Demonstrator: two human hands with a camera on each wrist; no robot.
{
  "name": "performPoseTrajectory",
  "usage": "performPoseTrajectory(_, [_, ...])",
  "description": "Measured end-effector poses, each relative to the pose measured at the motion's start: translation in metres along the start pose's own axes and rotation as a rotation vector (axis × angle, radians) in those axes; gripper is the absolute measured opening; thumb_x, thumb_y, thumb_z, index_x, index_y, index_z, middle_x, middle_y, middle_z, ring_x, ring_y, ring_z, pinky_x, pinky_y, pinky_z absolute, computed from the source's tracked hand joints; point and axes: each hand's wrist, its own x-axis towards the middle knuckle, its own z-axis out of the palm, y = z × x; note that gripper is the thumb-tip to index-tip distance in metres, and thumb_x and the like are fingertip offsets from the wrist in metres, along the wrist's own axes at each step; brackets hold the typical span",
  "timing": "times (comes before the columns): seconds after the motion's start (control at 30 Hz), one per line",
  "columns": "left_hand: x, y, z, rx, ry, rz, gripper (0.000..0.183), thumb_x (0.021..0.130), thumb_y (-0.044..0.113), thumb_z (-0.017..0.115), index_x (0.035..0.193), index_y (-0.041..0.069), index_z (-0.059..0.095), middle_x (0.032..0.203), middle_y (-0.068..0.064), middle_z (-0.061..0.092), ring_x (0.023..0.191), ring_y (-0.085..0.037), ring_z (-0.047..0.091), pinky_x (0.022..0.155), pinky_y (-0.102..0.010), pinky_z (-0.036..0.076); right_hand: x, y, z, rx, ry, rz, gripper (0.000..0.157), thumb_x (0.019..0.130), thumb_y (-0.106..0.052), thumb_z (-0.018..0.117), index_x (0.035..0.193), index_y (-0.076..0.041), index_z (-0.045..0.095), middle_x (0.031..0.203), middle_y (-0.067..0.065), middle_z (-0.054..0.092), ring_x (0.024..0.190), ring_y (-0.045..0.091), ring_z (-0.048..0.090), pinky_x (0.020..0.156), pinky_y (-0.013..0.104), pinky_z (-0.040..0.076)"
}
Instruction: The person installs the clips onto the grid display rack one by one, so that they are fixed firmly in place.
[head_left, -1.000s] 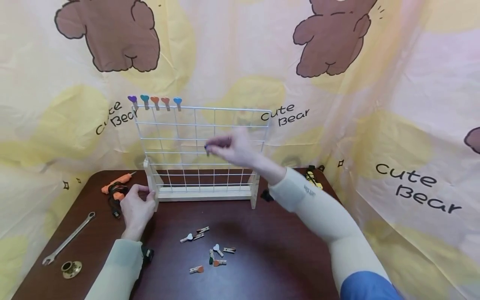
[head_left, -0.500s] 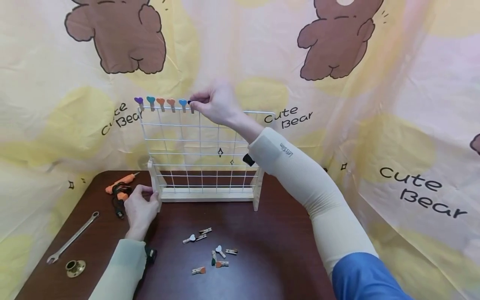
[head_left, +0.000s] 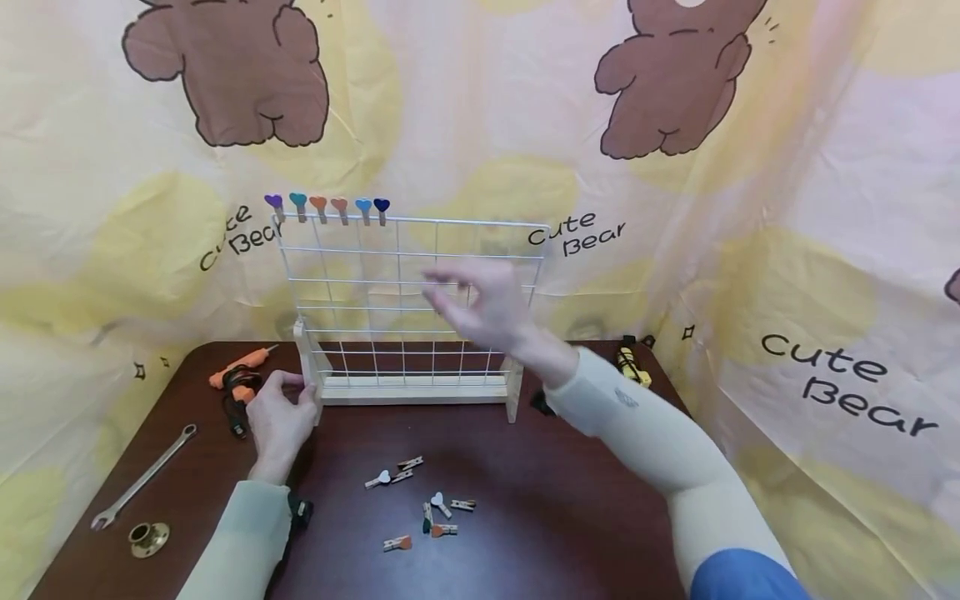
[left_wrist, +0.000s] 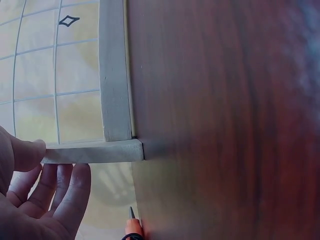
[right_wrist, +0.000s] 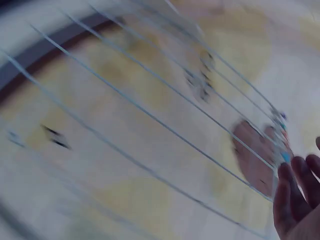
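Observation:
A white wire grid rack (head_left: 465, 222) stands upright in a pale wooden stand (head_left: 416, 390). Several heart-topped clothespins line the left part of its top wire, from a purple clothespin (head_left: 274, 202) to a dark blue clothespin (head_left: 382, 206). My left hand (head_left: 281, 417) grips the stand's left side piece; the left wrist view shows thumb on one face of that wooden piece (left_wrist: 90, 152) and fingers against the other. In front of the grid, my right hand (head_left: 487, 304) is blurred, thumb and fingers apart, holding nothing. Loose clothespins (head_left: 444, 530) lie on the table before the stand.
On the dark wood table (head_left: 555, 517), a black-corded orange tool (head_left: 243, 367), a wrench (head_left: 146, 477) and a brass flange (head_left: 149, 540) lie at the left. A yellow-and-black item (head_left: 632, 367) sits at the back right. Bear-print cloth (head_left: 480, 100) hangs behind.
My right hand rose to the top wire with the dark blue clothespin, let it go there beside the light blue one, then moved down and right. My left hand stayed on the stand.

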Motion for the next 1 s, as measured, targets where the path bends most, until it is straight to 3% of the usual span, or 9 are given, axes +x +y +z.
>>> performPoseTrajectory(0.07, [0.000,0.002,-0.001,-0.009,0.004,-0.008,0.022,0.097,0.018,0.073,0.113,0.003,0.070,0.108,-0.024,0.076,0.099,-0.043,0.066,0.086,-0.056,0.047,-0.038,0.000,0.005,0.063,-0.099,0.024,0.016,0.091,-0.005,0.078,0.106,-0.001,0.081,0.099,0.009,0.081,0.083,0.014,0.075,0.067,0.032,0.059])
performPoseTrajectory(0.2, [0.000,0.004,-0.003,-0.016,0.012,-0.013,0.022,0.097,0.018,0.072,0.113,0.002,0.070,0.109,-0.024,0.075,0.099,-0.044,0.067,0.087,-0.058,0.047,-0.119,0.002,0.016,0.176,-0.346,0.194,0.015,0.092,-0.003,0.077,0.106,-0.006,0.081,0.096,0.003,0.081,0.079,0.004,0.071,0.067,0.021,0.057])
performPoseTrajectory(0.3, [0.002,0.005,-0.003,-0.014,0.006,-0.013,0.023,0.098,0.018,0.072,0.114,0.002,0.069,0.110,-0.024,0.075,0.100,-0.043,0.066,0.087,-0.057,0.047,-0.169,-0.002,0.026,0.182,-0.538,0.303,0.013,0.090,-0.008,0.081,0.103,-0.008,0.082,0.094,-0.001,0.080,0.077,-0.002,0.068,0.068,0.016,0.056])
performPoseTrajectory(0.4, [0.003,0.005,-0.003,-0.011,-0.009,-0.034,0.025,0.099,0.019,0.071,0.117,0.002,0.069,0.112,-0.024,0.074,0.102,-0.043,0.065,0.088,-0.055,0.047,-0.203,-0.010,0.036,0.142,-0.731,0.368,0.013,0.088,-0.019,0.087,0.099,-0.013,0.083,0.087,-0.010,0.078,0.072,-0.010,0.064,0.066,0.012,0.053])
performPoseTrajectory(0.5, [0.003,0.005,-0.005,0.000,-0.033,-0.057,0.027,0.100,0.021,0.070,0.120,0.003,0.068,0.114,-0.024,0.073,0.102,-0.042,0.064,0.086,-0.053,0.045,-0.224,-0.020,0.045,0.101,-0.848,0.420,0.012,0.086,-0.028,0.089,0.093,-0.020,0.083,0.076,-0.020,0.070,0.065,-0.015,0.057,0.061,0.010,0.048])
performPoseTrajectory(0.73, [0.001,0.002,-0.004,0.000,-0.014,-0.032,0.025,0.099,0.020,0.072,0.116,0.003,0.069,0.109,-0.024,0.074,0.099,-0.042,0.063,0.082,-0.051,0.044,-0.234,-0.029,0.054,0.027,-0.855,0.435,0.012,0.087,-0.023,0.084,0.081,-0.028,0.075,0.066,-0.027,0.059,0.057,-0.016,0.051,0.054,0.010,0.044])
performPoseTrajectory(1.0, [0.001,0.000,0.002,0.001,-0.013,-0.019,0.026,0.099,0.021,0.071,0.116,0.003,0.070,0.108,-0.024,0.075,0.101,-0.043,0.065,0.083,-0.052,0.044,-0.229,-0.017,0.043,0.203,-0.760,0.604,0.007,0.093,-0.011,0.080,0.095,-0.018,0.078,0.070,-0.022,0.069,0.058,-0.011,0.063,0.055,0.016,0.053])
